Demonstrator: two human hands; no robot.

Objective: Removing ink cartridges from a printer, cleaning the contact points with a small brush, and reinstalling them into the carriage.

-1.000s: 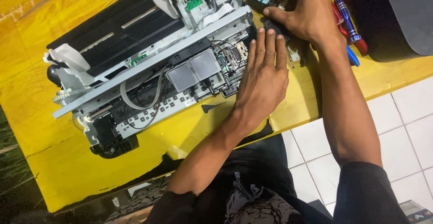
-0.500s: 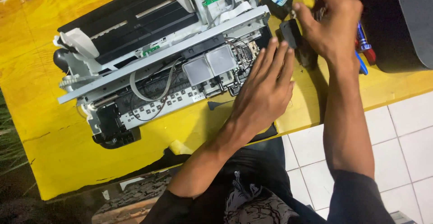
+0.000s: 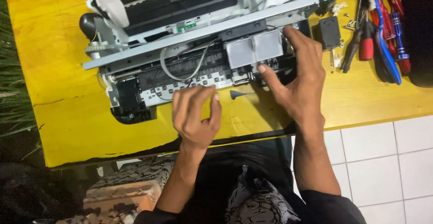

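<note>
- The printer [image 3: 194,39], stripped of its cover, lies along the far edge of the yellow table [image 3: 67,116], its dark base reaching toward the left side.
- The left hand [image 3: 196,116] has come off the printer's right end, where it lay flat a second ago; it now hangs over the front middle of the table, fingers half curled, holding nothing.
- The right hand [image 3: 300,77] has let go of the black block [image 3: 329,32] it was lifting half a second ago. It now rests open on the printer's right end, thumb by the grey carriage [image 3: 255,48], gripping nothing.
- The block stands alone near the far right corner, just beside the printer.
- That suggests the removed part is set aside and attention returns to the mechanism.
- A small black funnel-shaped piece [image 3: 237,93] lies between the hands.
- Screwdrivers and pliers [image 3: 374,34] lie at the right edge.
- The table is chipped along its near edge; white floor tiles [image 3: 383,161] show at the right, dark ground at the left.
</note>
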